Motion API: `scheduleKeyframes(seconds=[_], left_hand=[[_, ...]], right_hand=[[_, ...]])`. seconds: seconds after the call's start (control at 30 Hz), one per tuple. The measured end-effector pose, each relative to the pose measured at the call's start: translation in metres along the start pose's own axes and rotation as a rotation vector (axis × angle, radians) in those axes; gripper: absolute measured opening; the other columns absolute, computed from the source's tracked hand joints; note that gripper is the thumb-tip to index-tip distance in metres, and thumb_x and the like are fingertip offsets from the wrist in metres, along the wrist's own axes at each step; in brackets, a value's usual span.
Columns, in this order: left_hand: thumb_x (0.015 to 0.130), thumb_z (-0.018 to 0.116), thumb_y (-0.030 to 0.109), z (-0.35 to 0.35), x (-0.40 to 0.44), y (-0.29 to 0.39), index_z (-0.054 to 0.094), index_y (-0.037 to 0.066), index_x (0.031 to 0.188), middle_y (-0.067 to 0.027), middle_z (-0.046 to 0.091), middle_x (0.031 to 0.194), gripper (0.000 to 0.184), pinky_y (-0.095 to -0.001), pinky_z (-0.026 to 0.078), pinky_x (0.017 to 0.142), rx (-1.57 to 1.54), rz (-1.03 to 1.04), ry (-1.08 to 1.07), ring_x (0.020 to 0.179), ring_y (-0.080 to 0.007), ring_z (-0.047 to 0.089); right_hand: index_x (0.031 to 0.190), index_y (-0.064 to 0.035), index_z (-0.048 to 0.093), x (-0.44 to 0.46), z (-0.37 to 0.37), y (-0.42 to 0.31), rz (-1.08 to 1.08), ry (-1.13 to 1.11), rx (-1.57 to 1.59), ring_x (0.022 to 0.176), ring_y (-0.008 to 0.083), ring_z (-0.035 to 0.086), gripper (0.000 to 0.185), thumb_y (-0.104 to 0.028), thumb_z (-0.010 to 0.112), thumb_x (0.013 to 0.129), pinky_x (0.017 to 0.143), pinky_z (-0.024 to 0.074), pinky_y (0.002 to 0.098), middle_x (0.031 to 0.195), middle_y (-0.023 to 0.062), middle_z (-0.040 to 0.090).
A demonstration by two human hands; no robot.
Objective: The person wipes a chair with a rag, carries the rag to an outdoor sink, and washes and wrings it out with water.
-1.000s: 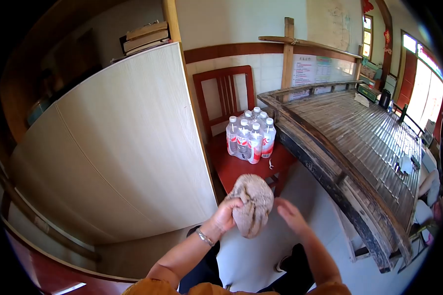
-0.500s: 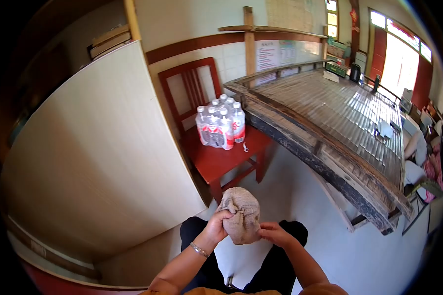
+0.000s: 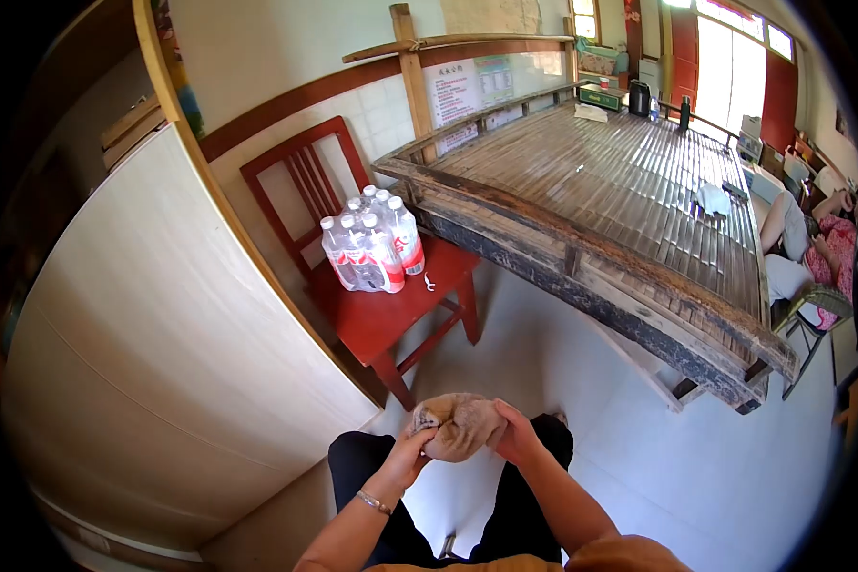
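A bunched light-brown cloth is held between my two hands, above my knees. My left hand grips its left side, with the thumb on top. My right hand has closed on its right edge. Ahead and to the left stands a red wooden chair. A wrapped pack of plastic bottles with red-and-white labels rests on the seat, beside a small white scrap.
A large bamboo-topped bed frame spans the right, carrying a green box, dark flasks and a white item. A pale panel stands at the left. A seated person is at the far right, near a folding chair.
The view has turned right, so chair and bottles sit further left. My right hand, apart from the cloth at first, now grips it. The cloth is lower and more folded.
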State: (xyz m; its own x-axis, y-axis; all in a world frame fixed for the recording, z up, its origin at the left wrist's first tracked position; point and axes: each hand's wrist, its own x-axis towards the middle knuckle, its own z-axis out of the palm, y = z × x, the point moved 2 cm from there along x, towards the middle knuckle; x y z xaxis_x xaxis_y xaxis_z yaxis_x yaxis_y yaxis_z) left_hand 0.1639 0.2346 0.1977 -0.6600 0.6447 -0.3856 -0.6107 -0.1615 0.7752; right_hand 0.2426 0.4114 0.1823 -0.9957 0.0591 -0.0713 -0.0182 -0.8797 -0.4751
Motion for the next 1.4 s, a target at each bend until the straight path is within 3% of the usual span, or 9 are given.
scheduleKeyframes(seconds=[0.23, 0.3, 0.4, 0.57, 0.73, 0.9, 1.03, 1.17, 1.4], left_hand=[[0.086, 0.056, 0.022, 0.003, -0.002, -0.009, 0.046, 0.009, 0.120, -0.0051, 0.055, 0.112, 0.038, -0.0335, 0.048, 0.082, 0.229, -0.213, 0.004, 0.099, -0.0167, 0.056], [0.086, 0.057, 0.024, 0.005, 0.002, -0.004, 0.045, 0.009, 0.121, -0.0049, 0.055, 0.112, 0.040, -0.0321, 0.049, 0.080, 0.320, -0.093, 0.035, 0.097, -0.0162, 0.057], [0.087, 0.055, 0.025, 0.024, 0.001, 0.012, 0.043, 0.008, 0.123, -0.0050, 0.053, 0.116, 0.042, -0.0319, 0.047, 0.083, 0.278, 0.069, 0.004, 0.101, -0.0152, 0.055], [0.093, 0.039, 0.045, 0.037, 0.009, 0.006, 0.013, 0.014, 0.140, -0.0099, 0.038, 0.133, 0.062, -0.0387, 0.042, 0.092, 0.394, 0.077, -0.271, 0.118, -0.0244, 0.044], [0.093, 0.033, 0.049, 0.017, 0.024, 0.011, 0.026, 0.011, 0.138, -0.0076, 0.045, 0.127, 0.059, -0.0306, 0.052, 0.073, 0.574, -0.098, -0.275, 0.102, -0.0208, 0.057], [0.095, 0.039, 0.033, 0.008, 0.046, 0.021, 0.043, 0.002, 0.128, -0.0095, 0.058, 0.109, 0.045, -0.0266, 0.053, 0.068, 0.684, -0.003, -0.318, 0.088, -0.0170, 0.063], [0.095, 0.040, 0.032, -0.003, 0.070, 0.016, 0.047, 0.000, 0.123, -0.0094, 0.060, 0.106, 0.043, -0.0267, 0.054, 0.068, 0.581, 0.012, -0.392, 0.086, -0.0172, 0.064], [0.092, 0.047, 0.031, -0.008, 0.088, 0.002, 0.060, 0.003, 0.088, 0.0030, 0.051, 0.072, 0.031, -0.0180, 0.036, 0.056, 0.681, 0.116, -0.228, 0.061, -0.0047, 0.044], [0.090, 0.050, 0.024, 0.007, 0.098, -0.019, 0.061, 0.002, 0.085, 0.0037, 0.052, 0.070, 0.025, -0.0194, 0.036, 0.054, 0.582, 0.169, -0.214, 0.062, -0.0038, 0.044]], right_hand=[[0.103, -0.0008, 0.056, 0.009, -0.029, 0.012, 0.033, 0.009, 0.026, 0.102, 0.0232, 0.054, 0.029, -0.024, 0.043, 0.090, 0.091, 0.0410, 0.0336, 0.108, 0.0123, 0.058], [0.117, -0.0004, 0.049, 0.010, -0.031, 0.012, -0.157, -0.124, -0.548, 0.102, 0.0185, 0.053, 0.033, -0.015, 0.052, 0.088, 0.091, 0.0410, 0.0304, 0.113, 0.0087, 0.054], [0.122, 0.0023, 0.046, 0.012, -0.002, 0.014, 0.038, 0.079, -0.292, 0.106, 0.0182, 0.051, 0.037, -0.010, 0.050, 0.087, 0.091, 0.0408, 0.0290, 0.112, 0.0081, 0.054], [0.138, -0.0078, 0.028, 0.019, 0.025, 0.010, -0.017, 0.032, -0.551, 0.104, 0.0120, 0.049, 0.064, -0.016, 0.061, 0.084, 0.088, 0.0406, 0.0236, 0.115, 0.0024, 0.047], [0.135, -0.0107, 0.033, 0.012, 0.011, 0.018, -0.050, 0.053, -0.490, 0.094, 0.0065, 0.050, 0.065, -0.024, 0.066, 0.079, 0.077, 0.0426, 0.0188, 0.108, -0.0021, 0.051], [0.126, -0.0097, 0.045, 0.011, -0.007, 0.030, -0.057, 0.291, -0.577, 0.096, 0.0092, 0.052, 0.057, -0.036, 0.065, 0.080, 0.081, 0.0424, 0.0215, 0.107, 0.0012, 0.055], [0.122, -0.0090, 0.049, 0.006, -0.012, 0.033, 0.001, 0.388, -0.459, 0.094, 0.0118, 0.053, 0.056, -0.050, 0.053, 0.084, 0.080, 0.0427, 0.0231, 0.106, 0.0038, 0.056], [0.119, -0.0092, 0.050, 0.006, -0.016, 0.042, 0.080, 0.405, -0.321, 0.091, 0.0134, 0.055, 0.056, -0.055, 0.044, 0.086, 0.075, 0.0446, 0.0234, 0.107, 0.0056, 0.057], [0.117, -0.0099, 0.052, 0.006, -0.035, 0.040, 0.041, 0.515, -0.262, 0.093, 0.0135, 0.055, 0.058, -0.058, 0.040, 0.087, 0.079, 0.0442, 0.0237, 0.107, 0.0050, 0.057]])
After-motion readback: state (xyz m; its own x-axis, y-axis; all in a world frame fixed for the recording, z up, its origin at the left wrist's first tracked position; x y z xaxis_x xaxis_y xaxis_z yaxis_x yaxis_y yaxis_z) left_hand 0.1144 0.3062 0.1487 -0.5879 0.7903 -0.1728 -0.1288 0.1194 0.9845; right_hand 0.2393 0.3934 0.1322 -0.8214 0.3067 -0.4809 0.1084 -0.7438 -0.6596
